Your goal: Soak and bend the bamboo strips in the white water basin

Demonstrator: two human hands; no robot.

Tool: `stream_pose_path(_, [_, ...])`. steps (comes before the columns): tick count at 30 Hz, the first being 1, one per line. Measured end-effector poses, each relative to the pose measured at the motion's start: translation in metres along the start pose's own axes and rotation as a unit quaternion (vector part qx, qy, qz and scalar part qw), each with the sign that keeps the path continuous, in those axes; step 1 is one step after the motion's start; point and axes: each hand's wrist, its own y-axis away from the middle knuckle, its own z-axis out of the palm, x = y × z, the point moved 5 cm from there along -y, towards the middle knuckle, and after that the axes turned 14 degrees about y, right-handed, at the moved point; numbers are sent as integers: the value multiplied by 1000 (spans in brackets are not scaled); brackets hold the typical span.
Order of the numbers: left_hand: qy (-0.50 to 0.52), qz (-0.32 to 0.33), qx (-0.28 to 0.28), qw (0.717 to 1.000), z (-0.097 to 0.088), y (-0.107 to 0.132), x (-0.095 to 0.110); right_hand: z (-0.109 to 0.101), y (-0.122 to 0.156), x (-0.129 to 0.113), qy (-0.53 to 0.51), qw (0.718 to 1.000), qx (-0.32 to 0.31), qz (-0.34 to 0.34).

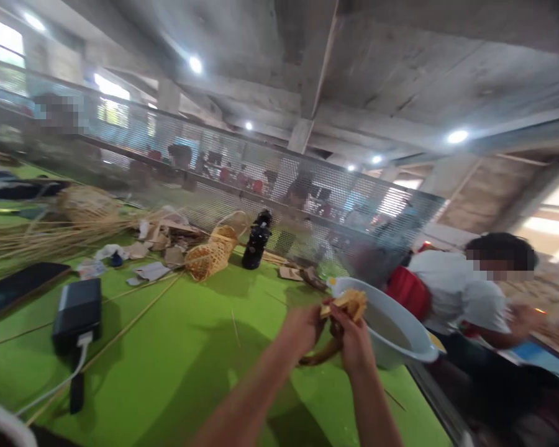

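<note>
Both hands (pixel 304 330) (pixel 355 340), near basin rim (pixel 409 308), have room leftward.

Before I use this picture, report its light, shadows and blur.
Head view: ceiling light and window glare white; soft shadows cross the green table beside the forearms; fine detail on the pale piece is smeared; scenery behind the mesh screen looks hazy.

The left hand (pixel 302 329) and the right hand (pixel 355 340) make two, sharing one tan piece (pixel 356 304). There are one green table (pixel 168 366), one pale basin (pixel 418 347), one dark bottle (pixel 255 247), one boxy black device (pixel 78 313) and at least two woven baskets (pixel 209 257) (the thin strips (pixel 28 242) lie too tangled to count). At least six lit lamps (pixel 457 136) show, and one white-shirted person (pixel 461 298).
</note>
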Motion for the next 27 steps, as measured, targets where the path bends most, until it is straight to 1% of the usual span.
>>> stream_pose_path(1, [10,0,-8,1000,2,-1,-2,0,0,-2,-4,1000,14,3])
stream_pose_path(4, [61,-1,-46,997,8,-7,-5,0,-1,-8,-20,999,31,-17])
stream_pose_path(6, [93,-9,-66,993,9,-10,-6,-3,-2,-9,-29,998,48,-24])
stream_pose_path(11, [117,-37,-75,990,3,-9,-7,-23,-9,-5,-62,993,94,-27])
stream_pose_path(13, [126,-38,-81,988,3,-7,-6,-26,-11,-6,-82,992,85,-36])
stream_pose_path(17, [132,-33,-80,987,7,-7,-5,-24,-10,-15,-123,991,33,-43])
stream_pose_path(21, [124,-39,-80,988,11,-11,-12,-19,-4,-25,-140,989,-14,-45])
stream_pose_path(25, [107,-44,-71,991,18,-14,-24,-15,0,-25,-124,991,-5,-52])
stream_pose_path(27, [103,-41,-64,992,21,-13,-24,-14,0,-26,-106,992,3,-60])
